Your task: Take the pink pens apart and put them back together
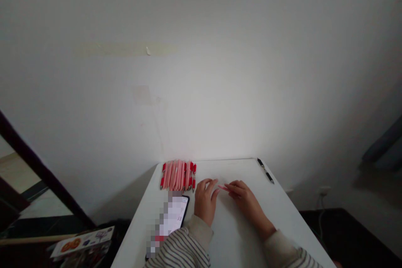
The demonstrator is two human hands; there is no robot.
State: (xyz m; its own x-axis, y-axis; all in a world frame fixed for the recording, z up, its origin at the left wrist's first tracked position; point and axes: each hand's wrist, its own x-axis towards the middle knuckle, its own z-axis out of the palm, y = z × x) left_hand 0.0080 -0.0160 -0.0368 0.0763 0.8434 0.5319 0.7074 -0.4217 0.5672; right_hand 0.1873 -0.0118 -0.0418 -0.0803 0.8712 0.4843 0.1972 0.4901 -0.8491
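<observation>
Both hands rest on a white table (238, 238) near its middle. My left hand (205, 201) has its fingers curled, fingertips at the end of a small pink pen (223, 187). My right hand (243, 197) pinches the other end of that pen. Behind my left hand a row of several pink and red pens (178, 175) lies side by side at the table's far edge. Striped sleeves cover both forearms.
A phone (171, 220) lies on the table left of my left arm. Two black pens (265, 170) lie near the far right corner. A white wall rises right behind the table. A printed box (83, 240) sits low at the left.
</observation>
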